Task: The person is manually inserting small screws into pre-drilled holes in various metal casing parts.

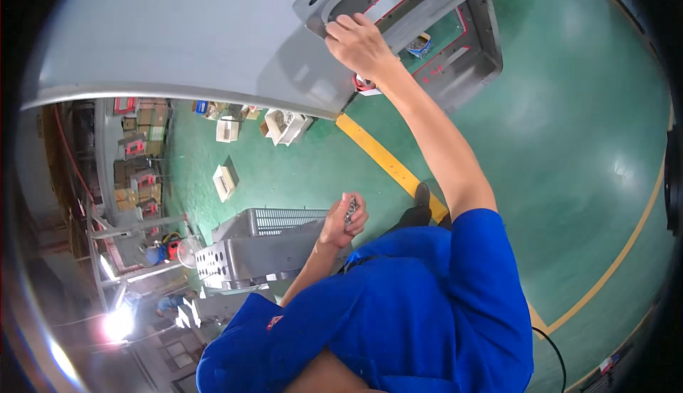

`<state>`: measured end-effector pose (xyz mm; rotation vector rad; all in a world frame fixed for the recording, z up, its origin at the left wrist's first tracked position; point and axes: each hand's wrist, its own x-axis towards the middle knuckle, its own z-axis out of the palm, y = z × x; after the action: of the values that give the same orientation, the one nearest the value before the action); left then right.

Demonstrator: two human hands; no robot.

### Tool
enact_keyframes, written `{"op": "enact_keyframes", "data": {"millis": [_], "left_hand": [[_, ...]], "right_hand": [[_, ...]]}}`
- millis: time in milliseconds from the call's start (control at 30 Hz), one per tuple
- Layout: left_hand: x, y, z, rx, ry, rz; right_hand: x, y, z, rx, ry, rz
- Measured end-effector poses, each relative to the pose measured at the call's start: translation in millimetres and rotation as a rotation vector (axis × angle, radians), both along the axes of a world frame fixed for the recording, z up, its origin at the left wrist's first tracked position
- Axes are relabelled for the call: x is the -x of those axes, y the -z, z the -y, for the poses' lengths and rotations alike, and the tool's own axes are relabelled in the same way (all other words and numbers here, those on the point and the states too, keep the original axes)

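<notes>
My left hand [343,221], held in front of my body, is closed around a handful of small grey metal pieces, too small to name exactly. My right arm reaches up and away; my right hand [361,48] is closed with its fingers curled at the near rim of a grey plastic housing [441,101]. Whatever those fingertips pinch, if anything, is hidden. The housing has round holes at one end, a wide opening edged in red and small fittings along its inside. Through the opening a small blue box [420,46] of metal pieces shows.
A large pale grey panel [192,37] stands at the upper left. More grey plastic housings [263,254] lie left of my left hand. White bins [284,127], a yellow floor line [377,152], shelves with cartons [149,119] and a fan [188,251] are around.
</notes>
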<state>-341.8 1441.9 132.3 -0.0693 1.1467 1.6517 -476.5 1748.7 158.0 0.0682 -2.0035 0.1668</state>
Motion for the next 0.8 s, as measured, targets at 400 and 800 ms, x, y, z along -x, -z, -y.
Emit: {"op": "enact_keyframes", "data": {"millis": [400, 800], "left_hand": [[-7, -17, -21, 0.090, 0.016, -0.087], [-8, 4, -138, 0.070, 0.528, -0.076]], "right_hand": [[-115, 20, 54, 0.816, -0.508, 0.317], [-239, 69, 12, 1.362, -0.766, 0.501]]}}
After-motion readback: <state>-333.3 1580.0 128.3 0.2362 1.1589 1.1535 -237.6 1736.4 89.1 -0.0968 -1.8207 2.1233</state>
